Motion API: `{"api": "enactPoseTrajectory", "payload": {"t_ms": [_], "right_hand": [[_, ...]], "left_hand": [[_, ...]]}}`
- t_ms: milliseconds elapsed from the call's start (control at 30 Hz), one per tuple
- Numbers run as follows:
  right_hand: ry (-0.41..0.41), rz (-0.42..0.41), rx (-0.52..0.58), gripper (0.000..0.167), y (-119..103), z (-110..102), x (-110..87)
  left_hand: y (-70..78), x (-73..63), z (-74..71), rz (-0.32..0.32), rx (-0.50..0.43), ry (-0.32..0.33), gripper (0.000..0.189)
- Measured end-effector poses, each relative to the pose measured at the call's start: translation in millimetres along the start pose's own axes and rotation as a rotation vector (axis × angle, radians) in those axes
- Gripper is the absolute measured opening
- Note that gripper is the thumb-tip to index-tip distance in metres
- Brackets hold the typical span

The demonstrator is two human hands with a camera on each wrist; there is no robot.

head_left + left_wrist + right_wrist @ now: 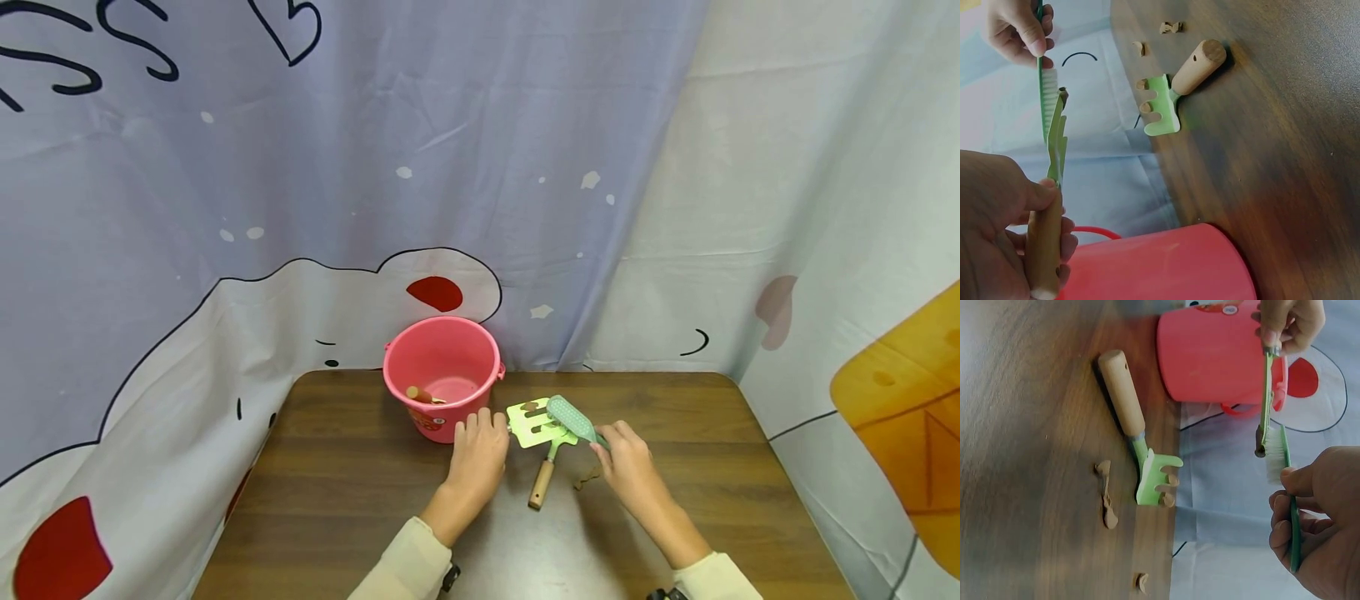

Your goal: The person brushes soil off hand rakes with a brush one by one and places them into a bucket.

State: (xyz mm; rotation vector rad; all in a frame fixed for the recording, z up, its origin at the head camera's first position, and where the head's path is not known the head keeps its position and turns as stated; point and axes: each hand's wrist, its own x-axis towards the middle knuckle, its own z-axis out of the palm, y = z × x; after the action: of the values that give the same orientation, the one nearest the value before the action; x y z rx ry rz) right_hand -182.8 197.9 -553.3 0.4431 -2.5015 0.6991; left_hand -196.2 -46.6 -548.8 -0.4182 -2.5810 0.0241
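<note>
My left hand (pixel 477 454) grips the wooden handle (pixel 1044 247) of a light green toy garden fork (pixel 522 434), held above the table. A dark brown clump (pixel 1260 449) clings near the fork's tip. In my right hand (pixel 628 462) is a green brush (pixel 570 417), held by its handle. Its white bristles (pixel 1276 456) face the fork's head and lie right against it in the right wrist view. Below both tools, a small green hand rake (pixel 1147 478) with a wooden handle (pixel 1121 394) lies on the table, brown bits at its tines.
A pink bucket (pixel 442 421) stands at the table's back, left of the tools, with a wooden-handled thing (pixel 420 395) inside. Brown crumbly pieces (pixel 1107 497) lie on the wooden table (pixel 337 500) near the rake. A printed curtain (pixel 450 125) hangs behind.
</note>
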Motion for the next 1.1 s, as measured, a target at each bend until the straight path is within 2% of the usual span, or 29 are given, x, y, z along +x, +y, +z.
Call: {"api": "enactPoseTrajectory", "payload": {"t_ms": [233,400,633,933,1100], "right_hand": [[0.039,0.005,0.002,0.025,12.1,-3.4,0.9],[0.049,0.018,0.009,0.025,13.9,-8.7,4.4],[0.002,0.024,0.041,0.022,-1.8,-11.5,4.9],[-0.053,-0.023,0.091,0.023,-28.5,3.4,-0.3],[-0.038,-0.050,0.082,0.021,-33.8,9.3,-0.5]], "left_hand": [[0.9,-0.9,-0.1,-0.011,-0.012,0.002,0.019],[0.7,-0.6,-0.4,-0.008,-0.026,0.000,0.020],[2.1,0.7,-0.1,-0.012,-0.046,-0.008,0.022],[5.8,2.1,1.0,-0.024,-0.042,0.019,0.023],[7.4,2.3,0.4,-0.019,-0.046,0.030,0.022]]}}
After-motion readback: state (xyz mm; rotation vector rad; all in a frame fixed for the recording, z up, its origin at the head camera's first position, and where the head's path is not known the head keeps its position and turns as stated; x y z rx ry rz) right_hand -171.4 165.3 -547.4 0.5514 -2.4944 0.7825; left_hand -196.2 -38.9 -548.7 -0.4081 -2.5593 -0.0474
